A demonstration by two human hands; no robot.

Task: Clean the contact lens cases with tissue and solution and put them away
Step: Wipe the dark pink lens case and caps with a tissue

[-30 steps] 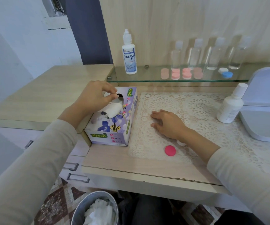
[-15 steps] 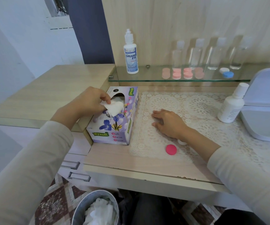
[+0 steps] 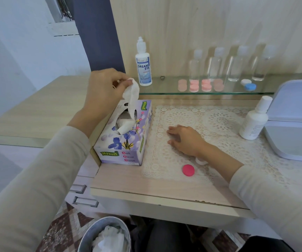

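My left hand (image 3: 104, 90) pinches a white tissue (image 3: 132, 96) and holds it above the purple tissue box (image 3: 126, 137); the tissue's lower end still hangs in the box slot. My right hand (image 3: 184, 140) rests flat on the lace mat (image 3: 219, 124), fingers relaxed. A pink lens case cap (image 3: 188, 170) lies on the mat near my right wrist, with a white case part (image 3: 200, 161) half hidden under the wrist. A white solution bottle (image 3: 254, 119) stands on the mat at the right.
A glass shelf (image 3: 164, 91) at the back carries a Dream Eye bottle (image 3: 143, 64), several clear bottles (image 3: 215, 63), pink lens cases (image 3: 200, 85) and a white-and-blue case (image 3: 248, 84). A grey lidded box (image 3: 295, 120) sits at the right. A metal bin (image 3: 106, 235) with used tissues stands below.
My left hand has risen from the box slot, drawing the tissue upward out of the box. My right hand has stayed in place on the mat.
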